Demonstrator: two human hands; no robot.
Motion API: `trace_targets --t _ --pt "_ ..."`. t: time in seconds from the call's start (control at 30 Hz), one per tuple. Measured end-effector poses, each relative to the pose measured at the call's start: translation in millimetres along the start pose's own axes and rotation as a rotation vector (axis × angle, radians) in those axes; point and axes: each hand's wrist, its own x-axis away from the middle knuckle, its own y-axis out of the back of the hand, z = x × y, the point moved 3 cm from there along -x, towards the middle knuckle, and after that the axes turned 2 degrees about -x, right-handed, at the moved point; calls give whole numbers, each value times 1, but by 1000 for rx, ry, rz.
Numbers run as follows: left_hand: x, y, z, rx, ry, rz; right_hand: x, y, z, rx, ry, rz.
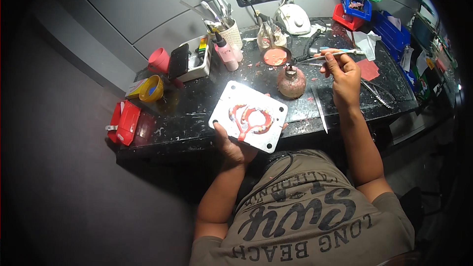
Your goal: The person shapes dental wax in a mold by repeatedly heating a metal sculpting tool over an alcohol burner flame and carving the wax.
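My left hand (232, 149) grips the lower edge of a white square dental flask half (221, 102) with dark holes at its corners, tilted up above the bench's front edge. On its face sit red wax shapes (242, 129) bearing pale teeth, joined by red strips. Raised over the bench to the right, my right hand (345, 80) pinches a thin metal wax spatula (316, 58). The spatula's tip points left, close to a small dark pan (277, 56) of pink wax; whether it touches the pan I cannot tell. Beside the pan stands a round spirit burner (291, 83).
A knife-like blade (320, 110) and metal tongs (377, 92) lie on the black bench. Behind are a pink bottle (226, 53), a tool basket (230, 36) and a white device (294, 19). A yellow bowl (151, 88) and red bin (129, 123) stand left; stacked bins (355, 5) right.
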Motion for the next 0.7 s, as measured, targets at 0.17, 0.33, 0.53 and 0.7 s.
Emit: trace_targets --t 0.17,0.33,0.53,0.7 --pt "1 22 5 -31 -13 -99 0 -3 3 -1 18 14" --pt "-3 8 5 30 -1 -62 1 -5 11 61 42 35" --pt "-4 4 3 -46 -47 -71 33 -48 70 62 226 298" --pt "-5 0 4 -28 -44 -50 62 -89 109 221 492 542"
